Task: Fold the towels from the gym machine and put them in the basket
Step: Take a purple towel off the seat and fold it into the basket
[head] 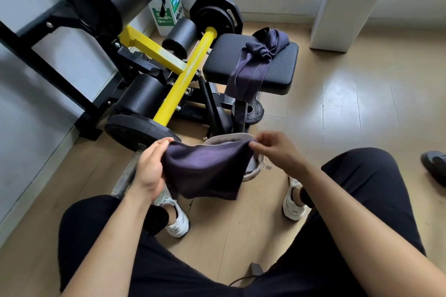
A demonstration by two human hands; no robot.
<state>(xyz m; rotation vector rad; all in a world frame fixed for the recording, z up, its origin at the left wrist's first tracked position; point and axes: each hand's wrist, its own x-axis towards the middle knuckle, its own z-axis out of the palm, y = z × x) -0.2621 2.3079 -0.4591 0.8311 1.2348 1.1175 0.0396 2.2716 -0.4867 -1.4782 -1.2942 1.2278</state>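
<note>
A dark purple towel (207,171) hangs between my hands, above the floor in front of my knees. My left hand (150,166) grips its left top corner and my right hand (272,149) pinches its right top corner. Behind the towel sits a pale woven basket (229,138), mostly hidden by the cloth, with only its rim and right side showing. A second dark purple towel (253,65) lies crumpled on the black padded seat (280,65) of the gym machine, one end drooping over the front edge.
The machine's yellow bar (185,75), black rollers and weight plates (135,128) fill the left and back. A white pillar (342,7) stands at back right. A dark shoe (434,166) lies at the right edge. My white sneakers (293,202) rest on the wooden floor.
</note>
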